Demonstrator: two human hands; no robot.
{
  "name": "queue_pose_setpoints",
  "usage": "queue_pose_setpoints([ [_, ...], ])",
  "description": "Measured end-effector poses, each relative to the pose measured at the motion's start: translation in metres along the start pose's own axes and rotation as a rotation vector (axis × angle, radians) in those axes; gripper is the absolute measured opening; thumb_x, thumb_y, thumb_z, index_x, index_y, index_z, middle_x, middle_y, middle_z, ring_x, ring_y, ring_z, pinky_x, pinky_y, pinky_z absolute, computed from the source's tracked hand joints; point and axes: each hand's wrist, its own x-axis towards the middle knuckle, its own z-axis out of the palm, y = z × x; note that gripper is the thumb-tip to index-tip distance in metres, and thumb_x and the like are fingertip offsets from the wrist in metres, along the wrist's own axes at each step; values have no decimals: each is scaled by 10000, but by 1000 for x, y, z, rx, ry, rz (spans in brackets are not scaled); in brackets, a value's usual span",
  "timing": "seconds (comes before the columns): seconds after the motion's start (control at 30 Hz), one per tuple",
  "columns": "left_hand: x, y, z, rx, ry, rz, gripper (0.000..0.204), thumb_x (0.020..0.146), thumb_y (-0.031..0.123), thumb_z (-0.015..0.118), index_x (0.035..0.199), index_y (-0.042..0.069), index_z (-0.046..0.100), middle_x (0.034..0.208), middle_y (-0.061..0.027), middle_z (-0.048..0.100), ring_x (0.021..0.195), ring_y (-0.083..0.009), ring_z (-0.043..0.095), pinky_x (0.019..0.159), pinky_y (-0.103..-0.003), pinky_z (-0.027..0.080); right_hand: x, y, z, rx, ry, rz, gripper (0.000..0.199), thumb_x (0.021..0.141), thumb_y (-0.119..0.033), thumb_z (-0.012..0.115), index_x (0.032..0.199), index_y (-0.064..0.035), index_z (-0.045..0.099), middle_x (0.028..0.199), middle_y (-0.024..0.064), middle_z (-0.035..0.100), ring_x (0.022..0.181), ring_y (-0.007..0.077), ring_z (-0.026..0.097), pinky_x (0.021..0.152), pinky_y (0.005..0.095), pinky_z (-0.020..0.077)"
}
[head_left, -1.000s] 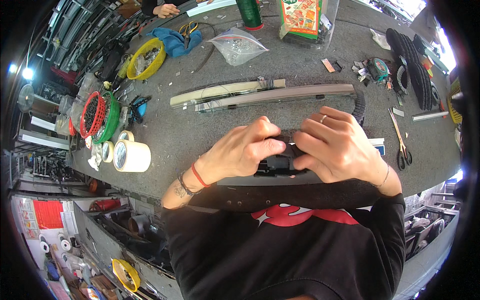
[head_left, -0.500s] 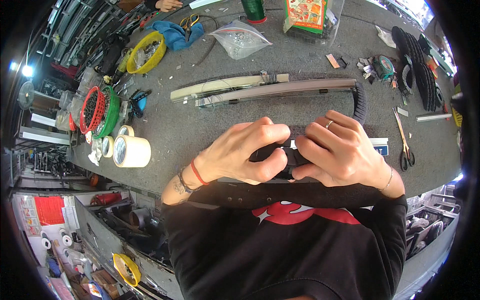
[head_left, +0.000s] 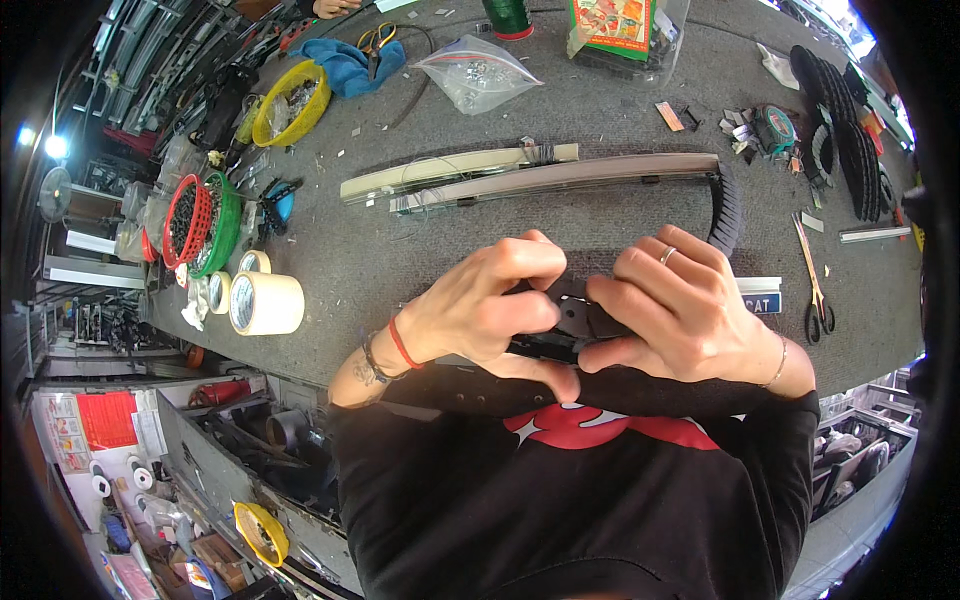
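Both hands pinch one small black plastic part (head_left: 572, 325) over the grey counter (head_left: 400, 250): left hand (head_left: 490, 310) grip tight on it, right hand (head_left: 680, 315) likewise, thumbs underneath.

We see little of the black part (head_left: 570, 325): our left hand (head_left: 490, 310) and right hand (head_left: 680, 320) cover most of it, its shape beyond telling.
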Motion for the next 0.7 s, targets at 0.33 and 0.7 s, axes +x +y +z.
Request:
queue_pose_setpoints([
  [0.33,6,-5,18,-91,367,70,599,846,656,469,956,75,378,860,-112,410,552,-149,385,461,-297,425,-2,-4,15,93,277,-81,390,607,-159,800,917,-14,613,881,110,586,659,202,568,563,304,437],
  [0.7,-9,2,19,-82,261,-112,406,994,447,299,861,84,420,827,-98,443,627,-152,400,672,-383,450,-5,-4,28,128,311,-157,309,614,-75,692,878,77,642,968,129,589,777,220,599,633,314,506],
])
